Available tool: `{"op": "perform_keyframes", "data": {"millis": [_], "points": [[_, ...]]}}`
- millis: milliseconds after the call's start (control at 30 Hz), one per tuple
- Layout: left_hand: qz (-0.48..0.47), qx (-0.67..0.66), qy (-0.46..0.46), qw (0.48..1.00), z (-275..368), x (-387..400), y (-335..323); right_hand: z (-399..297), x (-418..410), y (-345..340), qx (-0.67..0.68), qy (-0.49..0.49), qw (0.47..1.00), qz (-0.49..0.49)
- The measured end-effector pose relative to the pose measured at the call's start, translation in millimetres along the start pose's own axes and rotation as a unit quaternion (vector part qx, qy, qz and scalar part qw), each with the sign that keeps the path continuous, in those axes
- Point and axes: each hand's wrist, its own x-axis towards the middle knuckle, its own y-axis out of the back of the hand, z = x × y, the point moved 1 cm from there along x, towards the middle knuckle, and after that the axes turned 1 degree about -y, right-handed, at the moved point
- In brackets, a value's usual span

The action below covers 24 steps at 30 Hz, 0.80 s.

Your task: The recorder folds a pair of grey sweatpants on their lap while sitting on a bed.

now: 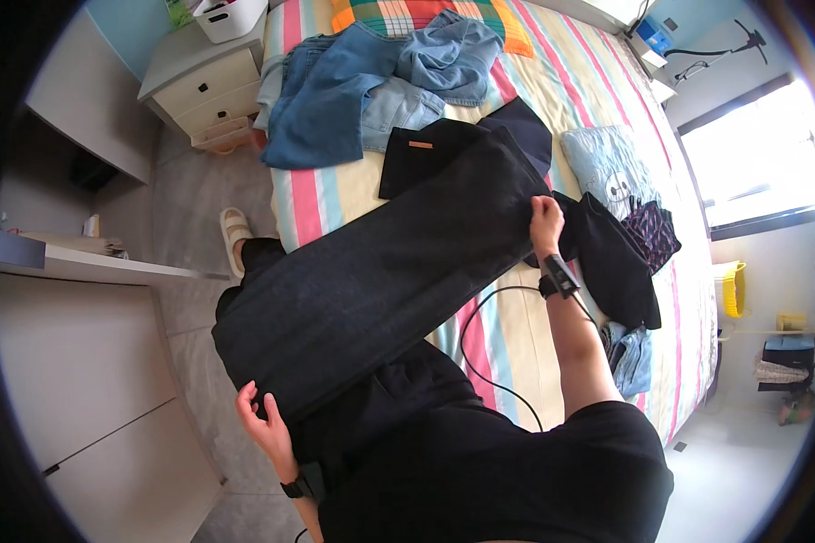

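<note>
Black trousers [380, 265] lie stretched diagonally from my lap onto the striped bed. At their upper right end, my right hand [547, 220] pinches the edge of the cloth between thumb and fingers. My left hand [263, 415] is at the lower left end, fingers apart, against the hem; whether it grips the cloth is hard to tell. Beyond the trousers lies another dark garment [414, 159] with a small brown patch. Each wrist wears a black strap with a device, and a black cable runs from the right one.
Blue jeans [333, 95] and a crumpled denim garment [451, 58] lie at the bed's far end. To the right are a light blue cushion [611, 166], a black garment [614, 265] and folded jeans [630, 356]. A drawer cabinet [204, 85] and a shelf [129, 265] stand left.
</note>
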Motion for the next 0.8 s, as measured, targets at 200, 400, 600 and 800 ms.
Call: {"op": "perform_keyframes", "data": {"millis": [200, 400, 600, 800], "points": [[-0.001, 0.006, -0.004, 1.0, 2.3, 3.6, -1.7, 8.7, 0.3, 23.6, 0.091, -0.154, 0.984, -0.02], [0.006, 0.0, 0.028, 1.0, 16.0, 0.9, 11.8, -95.6, -53.9, -5.1, 0.316, -0.131, 0.915, -0.214], [0.053, -0.204, 0.013, 0.978, 39.5, 1.4, 19.4, -280.8, -175.4, -29.8, 0.513, -0.214, 0.583, -0.592], [0.123, -0.228, -0.042, 0.965, 63.8, -8.2, 47.1, -370.3, -265.0, -14.4, 0.503, -0.226, 0.324, -0.768]]}}
